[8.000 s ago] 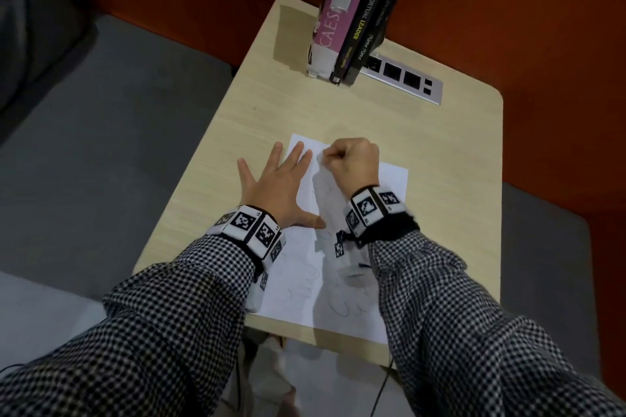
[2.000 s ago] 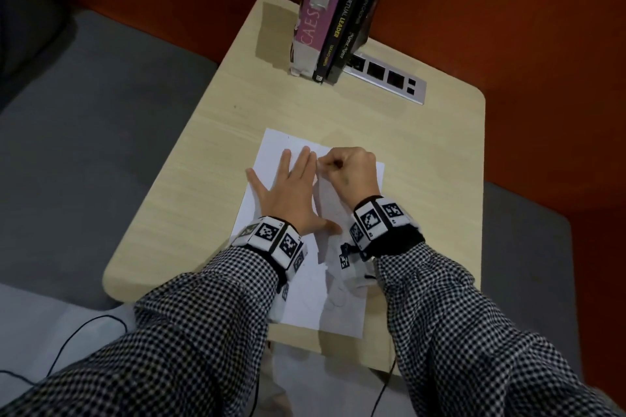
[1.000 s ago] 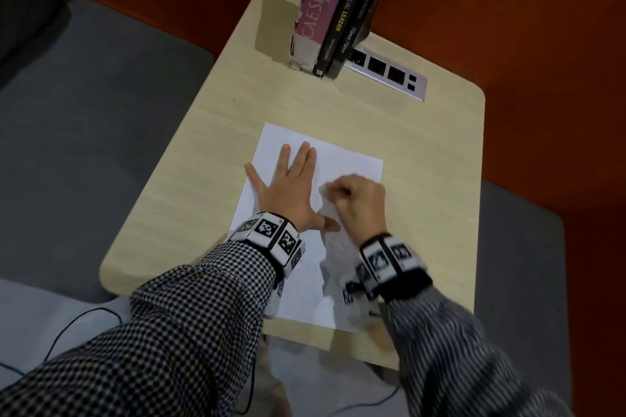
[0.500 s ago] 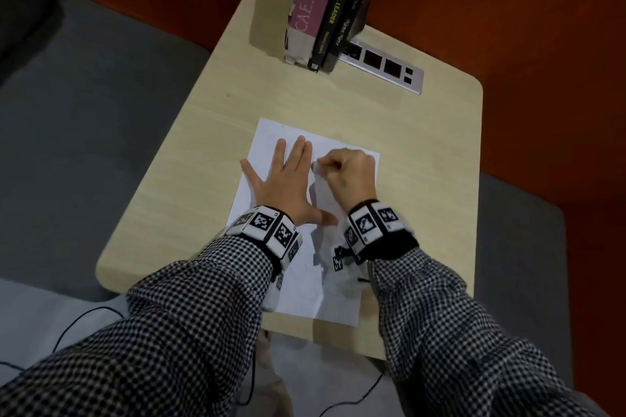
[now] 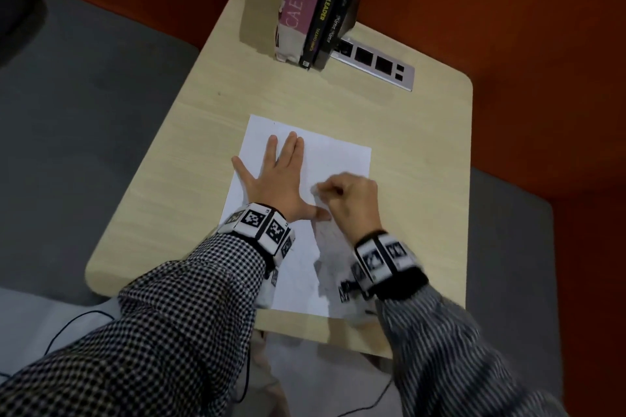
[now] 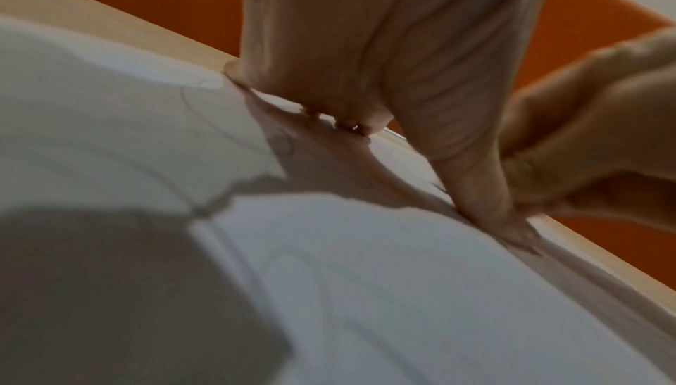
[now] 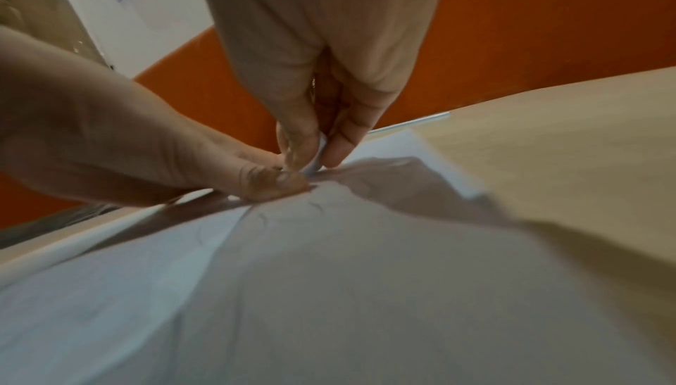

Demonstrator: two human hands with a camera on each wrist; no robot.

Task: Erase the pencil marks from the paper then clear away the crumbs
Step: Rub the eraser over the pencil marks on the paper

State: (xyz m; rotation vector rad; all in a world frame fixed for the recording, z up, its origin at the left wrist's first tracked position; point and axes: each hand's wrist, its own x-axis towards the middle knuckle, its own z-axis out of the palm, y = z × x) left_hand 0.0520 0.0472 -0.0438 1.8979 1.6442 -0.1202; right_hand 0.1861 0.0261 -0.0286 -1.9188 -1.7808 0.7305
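Observation:
A white sheet of paper (image 5: 338,159) with faint pencil lines (image 7: 263,218) lies on the wooden table (image 5: 189,132). My left hand (image 5: 274,179) lies flat on the sheet's left part with straight, spread fingers and pins it down. My right hand (image 5: 349,200) sits just right of the left thumb, blurred by motion, and pinches a small white eraser (image 7: 317,157) between thumb and fingertips, its tip on the paper. In the left wrist view the palm (image 6: 365,59) presses the paper (image 6: 365,290), with more curved pencil lines (image 6: 219,137) near it.
Three books (image 5: 321,3) stand upright at the table's far edge beside a grey socket strip (image 5: 376,64). An orange wall (image 5: 508,27) rises behind, and a grey seat (image 5: 78,112) lies to the left. Thin cables (image 5: 67,325) hang below the near edge.
My right hand has slid back toward me and slightly right with the eraser, after having pushed it forward half a second ago. The left hand stays flat on the paper.

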